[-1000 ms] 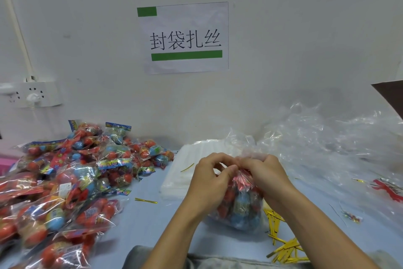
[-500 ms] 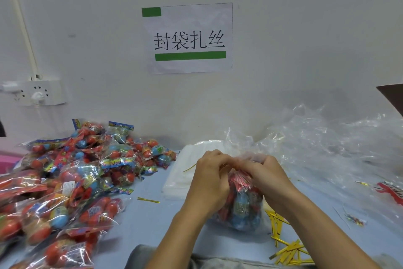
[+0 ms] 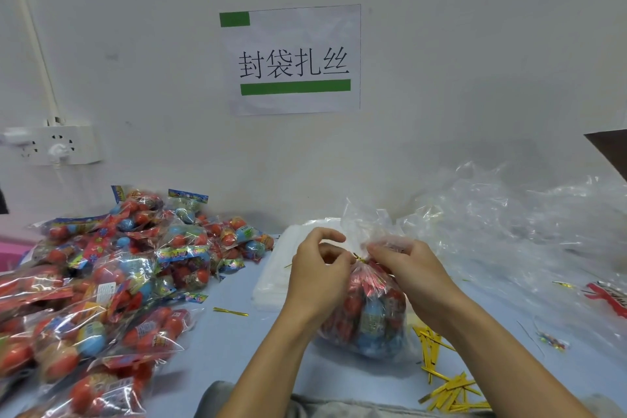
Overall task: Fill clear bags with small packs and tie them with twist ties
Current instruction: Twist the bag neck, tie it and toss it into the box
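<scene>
Okay: heap of clear-wrapped red-and-blue small packs [image 3: 101, 282] far left on pale blue tabletop [image 3: 230, 343]. Left hand [image 3: 319, 278] and right hand [image 3: 412, 277] pinch thin gold twist tie [image 3: 359, 259] at neck of filled clear plastic bag [image 3: 368, 319], centre. Loose yellow ties [image 3: 448, 387] right.

Tied bags [image 3: 101, 282] left of filled bag [image 3: 369, 316]

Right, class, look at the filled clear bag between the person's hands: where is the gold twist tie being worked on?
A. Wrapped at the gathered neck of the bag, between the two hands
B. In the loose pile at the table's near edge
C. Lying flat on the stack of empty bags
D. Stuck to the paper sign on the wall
A: the gold twist tie sits at the gathered neck of the filled clear bag, with the left hand and the right hand pinching there.
</scene>
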`<action>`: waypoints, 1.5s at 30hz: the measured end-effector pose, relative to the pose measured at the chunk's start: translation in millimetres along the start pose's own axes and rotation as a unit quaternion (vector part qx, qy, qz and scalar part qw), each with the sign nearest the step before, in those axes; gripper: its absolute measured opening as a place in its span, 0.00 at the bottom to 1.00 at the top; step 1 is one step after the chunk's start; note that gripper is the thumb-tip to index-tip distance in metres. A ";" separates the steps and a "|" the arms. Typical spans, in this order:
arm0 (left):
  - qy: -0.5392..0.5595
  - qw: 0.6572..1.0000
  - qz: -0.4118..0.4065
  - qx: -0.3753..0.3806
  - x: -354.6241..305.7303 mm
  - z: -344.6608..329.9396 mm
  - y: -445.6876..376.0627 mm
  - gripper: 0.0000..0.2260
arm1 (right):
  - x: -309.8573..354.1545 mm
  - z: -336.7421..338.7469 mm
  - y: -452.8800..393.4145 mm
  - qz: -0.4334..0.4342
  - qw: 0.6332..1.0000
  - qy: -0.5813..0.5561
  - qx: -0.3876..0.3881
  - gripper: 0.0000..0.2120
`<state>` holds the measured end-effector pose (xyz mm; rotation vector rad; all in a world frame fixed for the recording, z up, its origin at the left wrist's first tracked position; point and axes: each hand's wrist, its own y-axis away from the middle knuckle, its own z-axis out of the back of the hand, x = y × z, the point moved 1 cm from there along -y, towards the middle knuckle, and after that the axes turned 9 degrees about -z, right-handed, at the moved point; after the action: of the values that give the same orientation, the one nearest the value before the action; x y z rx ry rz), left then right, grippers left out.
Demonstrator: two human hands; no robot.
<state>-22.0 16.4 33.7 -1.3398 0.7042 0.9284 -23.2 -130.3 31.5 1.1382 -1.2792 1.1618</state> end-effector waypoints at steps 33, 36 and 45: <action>-0.426 0.865 -0.242 0.107 -13.9 7.6 -1.3 0.06 | 11.6 -7.0 15.4 0.098 0.988 0.115 0.032 0.10; -0.437 0.860 -0.242 0.102 -10.6 6.8 -2.8 0.03 | 11.1 -6.9 15.2 0.102 0.986 0.130 0.029 0.11; -0.457 0.839 -0.284 0.080 -12.4 1.3 -1.4 0.03 | 8.9 -8.5 12.7 0.081 0.982 0.167 -0.036 0.06</action>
<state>-26.9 15.8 45.2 -0.7272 -0.3482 0.8566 -35.4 -120.8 40.0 0.7559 -1.1561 1.3507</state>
